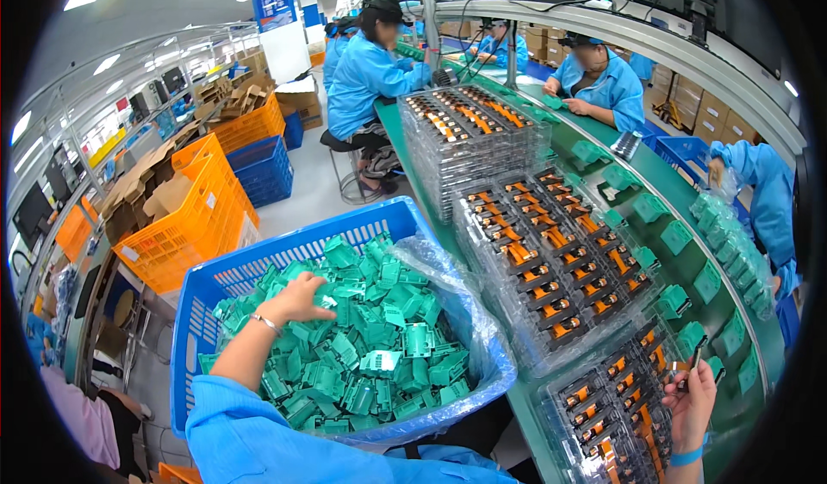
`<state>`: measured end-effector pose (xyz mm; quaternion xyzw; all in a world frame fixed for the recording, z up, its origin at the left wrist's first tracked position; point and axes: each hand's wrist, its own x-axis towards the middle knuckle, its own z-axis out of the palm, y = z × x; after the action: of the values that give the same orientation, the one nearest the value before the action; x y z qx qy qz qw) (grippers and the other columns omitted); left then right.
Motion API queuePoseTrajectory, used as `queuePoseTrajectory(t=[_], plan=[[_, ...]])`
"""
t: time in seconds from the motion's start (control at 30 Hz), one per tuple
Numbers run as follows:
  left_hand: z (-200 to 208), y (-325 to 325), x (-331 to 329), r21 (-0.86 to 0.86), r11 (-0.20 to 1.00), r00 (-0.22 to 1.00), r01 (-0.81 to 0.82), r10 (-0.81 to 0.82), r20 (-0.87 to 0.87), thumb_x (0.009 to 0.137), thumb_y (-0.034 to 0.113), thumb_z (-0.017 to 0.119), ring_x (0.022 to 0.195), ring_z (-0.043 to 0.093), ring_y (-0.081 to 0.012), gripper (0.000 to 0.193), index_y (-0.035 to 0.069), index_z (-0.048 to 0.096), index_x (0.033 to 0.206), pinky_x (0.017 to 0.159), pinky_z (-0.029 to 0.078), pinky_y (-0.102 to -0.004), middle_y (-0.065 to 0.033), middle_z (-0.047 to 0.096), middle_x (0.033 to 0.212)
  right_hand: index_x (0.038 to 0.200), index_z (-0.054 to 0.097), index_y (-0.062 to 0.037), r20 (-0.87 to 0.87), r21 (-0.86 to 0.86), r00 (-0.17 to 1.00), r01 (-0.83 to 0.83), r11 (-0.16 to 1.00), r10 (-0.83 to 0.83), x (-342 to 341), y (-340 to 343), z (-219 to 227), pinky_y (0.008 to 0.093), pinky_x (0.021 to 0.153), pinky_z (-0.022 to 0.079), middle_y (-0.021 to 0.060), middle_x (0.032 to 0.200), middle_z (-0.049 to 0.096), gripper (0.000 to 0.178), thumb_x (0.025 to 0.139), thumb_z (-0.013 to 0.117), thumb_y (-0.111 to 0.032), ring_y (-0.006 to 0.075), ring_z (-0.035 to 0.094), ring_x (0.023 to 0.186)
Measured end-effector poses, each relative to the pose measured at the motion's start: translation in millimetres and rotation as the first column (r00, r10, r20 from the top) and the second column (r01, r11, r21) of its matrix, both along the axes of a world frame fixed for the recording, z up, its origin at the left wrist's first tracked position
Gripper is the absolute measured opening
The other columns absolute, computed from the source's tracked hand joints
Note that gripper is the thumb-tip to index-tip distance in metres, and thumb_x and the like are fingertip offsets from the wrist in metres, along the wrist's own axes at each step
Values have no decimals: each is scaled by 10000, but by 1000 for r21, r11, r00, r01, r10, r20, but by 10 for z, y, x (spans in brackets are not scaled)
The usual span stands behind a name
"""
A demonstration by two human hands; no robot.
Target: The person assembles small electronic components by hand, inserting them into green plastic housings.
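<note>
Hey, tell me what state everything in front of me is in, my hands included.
Left hand: open, fingers spread over the green parts.
Right hand: closed on a small dark part.
Blue basket: full of green parts.
Plastic film: crumpled along the basket's right side.
Rear tray stack: piled high, top tray loaded.
Orange crate by the aisle: holding cardboard.

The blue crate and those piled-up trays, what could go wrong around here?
Green plastic housings lie jumbled in the blue crate, so the left hand might scrape on an edge. The stack of clear trays is tall and could topple if bumped. The right hand pinches a small dark part, which might slip.
</note>
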<state>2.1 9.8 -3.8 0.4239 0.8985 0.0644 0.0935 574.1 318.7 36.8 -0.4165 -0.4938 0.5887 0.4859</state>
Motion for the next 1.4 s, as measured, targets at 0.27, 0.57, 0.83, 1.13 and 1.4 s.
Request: queuePoseTrajectory(t=[0.27, 0.57, 0.83, 1.13, 1.4], plan=[[-91, -93, 2, 69, 997, 997, -41, 46, -66, 652, 213, 760, 992, 552, -358, 677, 43, 484, 1246, 899, 452, -380, -165, 542, 1056, 1102, 471, -85, 15, -57, 999, -30, 998, 31, -44, -75, -64, 215, 462, 486, 24, 778, 554, 188, 942, 478, -185, 107, 580, 611], [674, -149, 589, 526, 668, 708, -526, 1, 706, 826, 101, 599, 968, 597, -175, 388, 11, 513, 1193, 825, 500, -348, -87, 600, 1011, 1084, 452, -77, -34, -101, 996, -90, 991, 87, 34, -81, -119, 262, 501, 517, 81, 840, 588, 183, 921, 496, -150, 169, 611, 651], [851, 1134, 2024, 369, 689, -138, -623, -562, 816, 923, 245, 464, 1126, 532, -284, 447, -22, 416, 1278, 970, 417, -446, -156, 517, 1261, 1043, 463, -33, -174, -115, 963, -228, 967, 206, 45, -86, -61, 377, 684, 560, 183, 987, 601, 194, 872, 547, -72, 274, 638, 868], [526, 2140, 3506, 65, 940, -569, -335, -257, 781, 953, 190, 453, 1173, 484, -251, 378, 85, 374, 1308, 962, 427, -430, -111, 475, 1268, 872, 696, -226, 714, 628, 699, -668, 400, 48, -13, -357, 276, 489, 1003, 332, 120, 1361, 412, 244, 647, 792, -217, 413, 245, 1308], [247, 2210, 3537, 185, 980, -741, 77, -68, 668, 958, 273, 477, 929, 579, -185, 416, 58, 373, 1300, 830, 499, -323, -108, 543, 1118, 878, 645, -50, 351, 410, 866, -484, 773, 356, 154, -263, 139, 389, 978, 377, 147, 1312, 471, 174, 726, 726, -69, 303, 457, 1200]])
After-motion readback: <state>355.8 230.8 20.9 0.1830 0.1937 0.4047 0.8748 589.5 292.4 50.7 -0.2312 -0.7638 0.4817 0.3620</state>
